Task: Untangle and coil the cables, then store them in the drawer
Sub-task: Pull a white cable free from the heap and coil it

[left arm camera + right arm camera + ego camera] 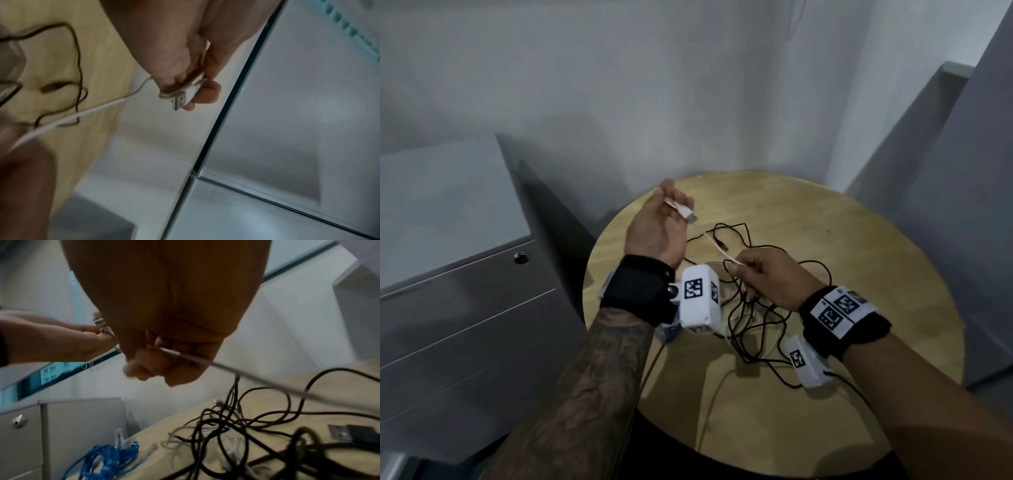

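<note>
- Left hand (658, 229) raised over the round wooden table (859, 240), fingers pinching the USB-A plug (182, 99) of the white cable (717, 247).
- Right hand (767, 279) pinches the same cable further down; run between the hands is taut.
- Black cables (774, 308) lie tangled on the table and cross the white one.
- Advice: feed slack slowly, lift clear of black loops, no jerking.
- Blue cable bundle (107, 457) at table edge; drawer cabinet (465, 325) shut.

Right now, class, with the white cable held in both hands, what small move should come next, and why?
Probably draw the white cable clear of the black cables. The left hand holds its plug, the right hand pinches it farther along, and one black strand hangs over it.
</note>
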{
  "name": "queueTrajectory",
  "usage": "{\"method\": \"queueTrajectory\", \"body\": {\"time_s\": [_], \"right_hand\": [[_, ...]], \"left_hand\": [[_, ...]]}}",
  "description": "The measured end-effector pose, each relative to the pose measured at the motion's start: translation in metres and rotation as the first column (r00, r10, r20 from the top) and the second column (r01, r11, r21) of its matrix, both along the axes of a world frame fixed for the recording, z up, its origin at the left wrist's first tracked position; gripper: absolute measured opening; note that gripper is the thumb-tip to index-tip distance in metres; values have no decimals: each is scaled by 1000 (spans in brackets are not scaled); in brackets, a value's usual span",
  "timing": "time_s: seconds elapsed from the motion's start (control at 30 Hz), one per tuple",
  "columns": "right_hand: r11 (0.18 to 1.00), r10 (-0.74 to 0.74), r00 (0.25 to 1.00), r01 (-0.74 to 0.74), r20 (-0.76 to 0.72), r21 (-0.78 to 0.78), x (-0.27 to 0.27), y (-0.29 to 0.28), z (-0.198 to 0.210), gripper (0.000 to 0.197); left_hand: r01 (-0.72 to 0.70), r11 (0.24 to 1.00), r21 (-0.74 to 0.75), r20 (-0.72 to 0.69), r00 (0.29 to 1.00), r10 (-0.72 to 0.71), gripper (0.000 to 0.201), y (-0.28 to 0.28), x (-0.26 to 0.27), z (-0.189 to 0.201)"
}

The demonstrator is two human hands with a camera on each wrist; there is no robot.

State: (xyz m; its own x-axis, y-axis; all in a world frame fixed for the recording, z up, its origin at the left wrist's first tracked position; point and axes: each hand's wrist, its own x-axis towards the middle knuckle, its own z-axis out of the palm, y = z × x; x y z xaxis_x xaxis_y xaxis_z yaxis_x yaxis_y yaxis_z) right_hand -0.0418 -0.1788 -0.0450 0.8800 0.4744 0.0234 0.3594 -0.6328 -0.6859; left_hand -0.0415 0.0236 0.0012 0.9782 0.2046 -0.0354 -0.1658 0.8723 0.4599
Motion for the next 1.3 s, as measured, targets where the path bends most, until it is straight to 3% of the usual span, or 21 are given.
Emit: {"method": "queueTrajectory", "body": {"time_s": [0.07, 0.13, 0.2, 0.27, 0.33, 0.4, 0.43, 0.5, 0.53, 0.6, 0.67, 0.73, 0.8, 0.9, 0.97, 1.0, 1.07, 1.13, 1.17, 1.23, 1.3], "right_hand": [[999, -42, 998, 42, 39, 1, -3, -5, 9, 28], [990, -80, 994, 72, 71, 118, -7, -8, 27, 24], [966, -95, 989, 64, 112, 249, -14, -8, 48, 18], [943, -123, 974, 54, 192, 329, -20, -7, 64, 15], [933, -151, 953, 50, 261, 357, -22, -5, 75, 14], [916, -184, 940, 57, 288, 398, -23, -6, 82, 14], [903, -200, 933, 57, 298, 425, -23, -7, 84, 14], [887, -221, 929, 65, 297, 457, -23, -10, 83, 14], [889, -226, 932, 79, 282, 450, -22, -13, 80, 15], [925, -223, 944, 127, 242, 359, -19, -23, 69, 16], [971, -204, 961, 174, 188, 164, -16, -35, 57, 17], [986, -150, 982, 156, 114, -52, -16, -42, 49, 18], [985, -60, 997, 65, 38, -163, -23, -41, 45, 19], [997, 3, 1000, -1, 27, -80, -33, -33, 50, 17], [1000, -29, 993, 28, 115, 9, -36, -31, 56, 15], [997, -65, 981, 56, 184, 55, -36, -31, 58, 15], [978, -171, 930, 119, 326, 172, -33, -31, 63, 15], [945, -285, 859, 178, 426, 275, -29, -31, 68, 15], [929, -335, 826, 211, 453, 304, -25, -32, 70, 16], [896, -421, 785, 282, 454, 342, -16, -36, 68, 16], [859, -482, 793, 343, 373, 381, -6, -41, 58, 12]], "left_hand": [[-138, 980, 146, 8, 990, 139, 17, 14, 10, -12], [-261, 903, 342, 7, 961, 275, 16, 19, 16, -26], [-294, 674, 677, 57, 935, 350, 28, 16, 17, -34], [-204, 416, 886, 109, 964, 242, 35, 7, 12, -36], [-142, 305, 942, 120, 989, 88, 31, -10, 3, -36], [-148, 348, 926, 130, 989, 75, 24, -27, -5, -32], [-120, 487, 865, 74, 991, 114, 20, -31, -6, -31], [-34, 829, 558, -63, 994, 84, 13, -30, -5, -26], [-12, 916, 401, -98, 994, 56, 14, -25, -2, -26], [1, 976, 219, -148, 989, 32, 21, -11, 4, -26], [-12, 996, 83, -187, 982, 27, 34, 4, 10, -26], [-33, 999, -18, -221, 975, 28, 40, 20, 15, -24], [-56, 998, -27, -248, 968, 48, 35, 28, 17, -25], [-110, 991, 81, -256, 958, 127, 29, 23, 15, -30], [-135, 932, 336, -203, 956, 212, 21, 10, 9, -33], [-139, 843, 520, -150, 957, 250, 16, 2, 5, -34], [-80, 537, 840, -24, 982, 185, 16, -14, -5, -36], [11, 273, 962, -1, 999, -37, 20, -30, -16, -36], [72, 225, 972, -43, 991, -130, 27, -37, -21, -35], [238, 273, 932, -170, 953, -250, 38, -49, -29, -29], [400, 391, 829, -242, 887, -394, 37, -55, -35, -22]]}}
